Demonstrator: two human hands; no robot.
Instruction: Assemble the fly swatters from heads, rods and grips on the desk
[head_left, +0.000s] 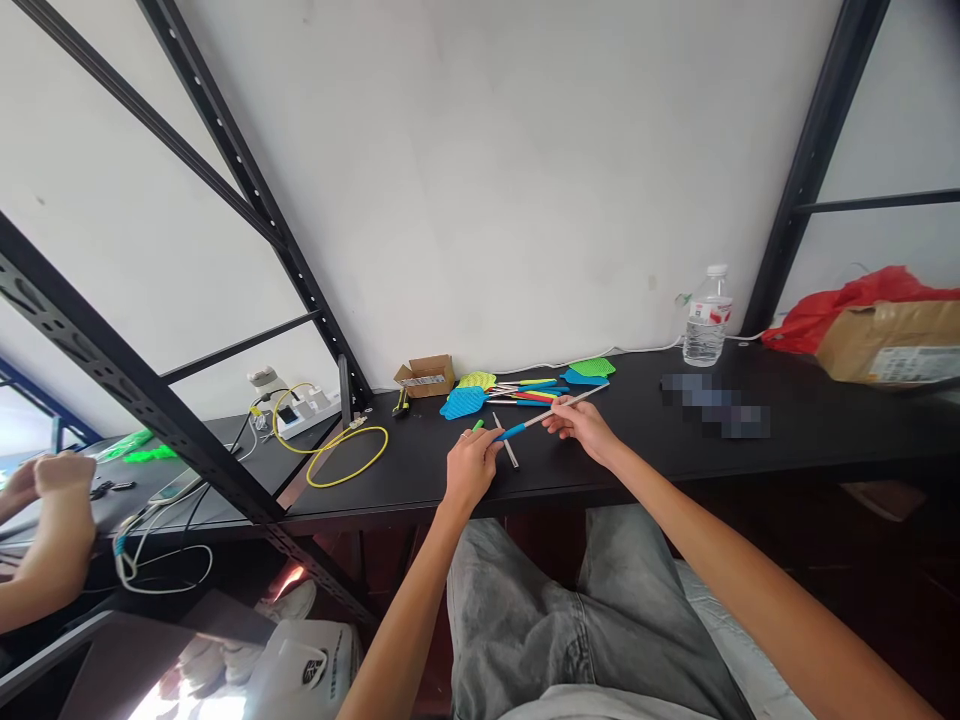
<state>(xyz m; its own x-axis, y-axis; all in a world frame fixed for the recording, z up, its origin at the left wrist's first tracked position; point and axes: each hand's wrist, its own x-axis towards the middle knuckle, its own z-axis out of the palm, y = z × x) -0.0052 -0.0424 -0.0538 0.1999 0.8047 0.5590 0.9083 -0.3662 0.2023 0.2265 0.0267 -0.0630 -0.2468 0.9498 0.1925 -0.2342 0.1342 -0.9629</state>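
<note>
My left hand (471, 468) is closed round the blue grip of a thin silver fly swatter handle (536, 418). Farther along the rod, my right hand (581, 428) pinches it, and its tip points to the upper right. Below the rod, a loose silver stick (507, 445) lies on the black table, and a small green piece (478, 425) shows beside my left hand. Behind my hands lie several fly swatters, among them a blue swatter head (463, 402), a yellow one (477, 380) and a green one (594, 367). Whether the held rod bears a head, I cannot tell.
A small open cardboard box (425, 376), a yellow cable (385, 455) and a power strip (307, 412) are to the left. On the right stand a water bottle (706, 320) and a larger carton (889, 345). Another person's arm (56, 540) is at far left, past a black metal post (135, 385).
</note>
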